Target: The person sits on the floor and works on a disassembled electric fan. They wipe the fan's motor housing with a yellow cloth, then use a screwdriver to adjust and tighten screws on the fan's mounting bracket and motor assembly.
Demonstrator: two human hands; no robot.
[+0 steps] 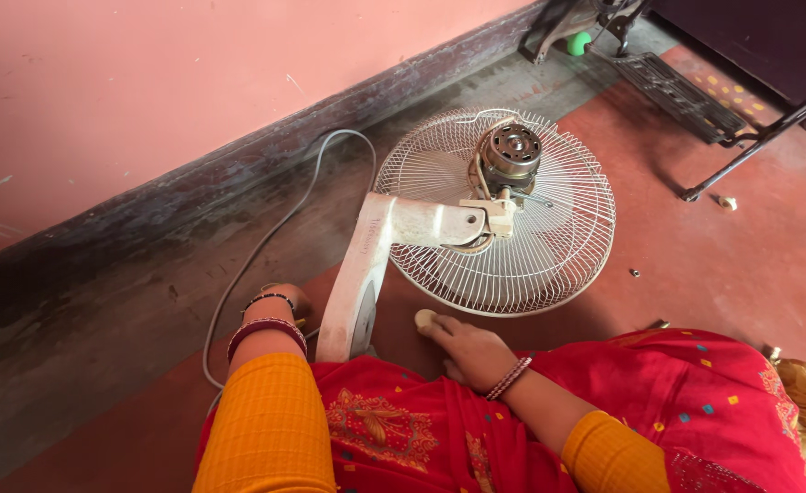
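We had a dismantled table fan [403,239] lying on the red floor [741,274], approx. centre of view. Its white stand/base [355,283] ran from 6 o'clock up toward the middle, w/ the neck joining the bare motor [509,153] at about 1 o'clock of centre. Behind the motor lay the round white wire guard [549,246], flat on the floor, no blades on it that we could see.

Our right hand [471,351] rested at 6 o'clock of the guard, fingers curled narrow, tips pinching a small pale round knob [425,319] just beside the guard's rim. Our left hand [284,299] sat at 9 o'clock of the base, mostly hidden behind the wrist & bangles, so we couldn't tell whether it was open or closed; it seemed to touch the base's far edge.

A grey cord [266,239] looped from the base toward 11 o'clock, along the pink wall [193,82]. At 1–2 o'clock stood a black metal frame w/ treadle [686,96]. Red embroidered cloth [439,429] covered our lap at 6 o'clock.
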